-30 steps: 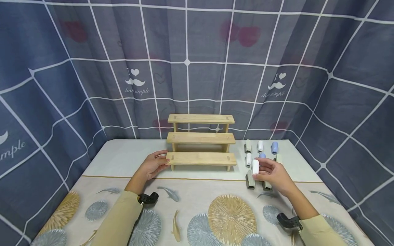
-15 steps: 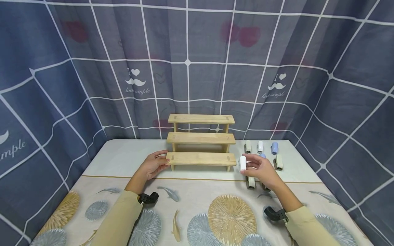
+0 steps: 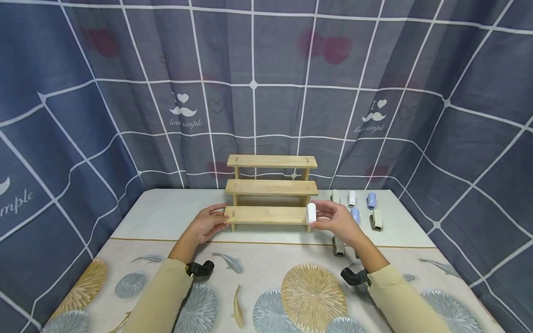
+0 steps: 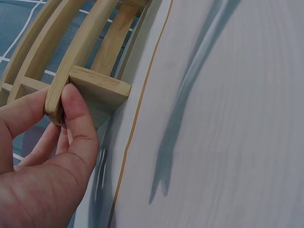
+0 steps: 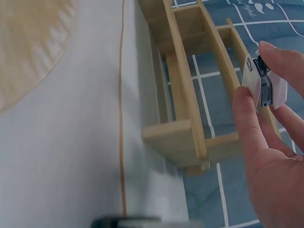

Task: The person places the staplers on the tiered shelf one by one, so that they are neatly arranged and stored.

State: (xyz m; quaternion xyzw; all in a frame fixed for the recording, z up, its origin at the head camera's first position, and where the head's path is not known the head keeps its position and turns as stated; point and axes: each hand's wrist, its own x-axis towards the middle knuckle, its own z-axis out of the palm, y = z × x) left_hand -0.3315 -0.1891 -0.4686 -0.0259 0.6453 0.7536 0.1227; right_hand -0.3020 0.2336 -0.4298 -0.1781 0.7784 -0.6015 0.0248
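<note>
My left hand point(image 3: 207, 225) pinches the left end of the lowest step of a three-tier wooden display stand point(image 3: 266, 214). Thumb and fingers grip that step's end from both sides in the left wrist view. In my right hand point(image 3: 338, 222) is a small white stapler point(image 3: 311, 213), pinched between thumb and fingers at the right end of the lowest step. The head view does not settle whether it touches the step. Seen from the right wrist, the stapler point(image 5: 253, 84) shows its metal inner parts, and it is held off the wood there.
Right of the stand are several more small staplers: a blue one point(image 3: 371, 200), a white one point(image 3: 351, 198), a cream one point(image 3: 376, 219) and a pale green one point(image 3: 339, 246). My right hand and arm partly cover others. A grid-patterned curtain point(image 3: 275, 111) hangs behind the table.
My right hand has carried the white stapler leftward from among the other staplers to the right end of the lowest step. The left hand and stand have stayed put.
</note>
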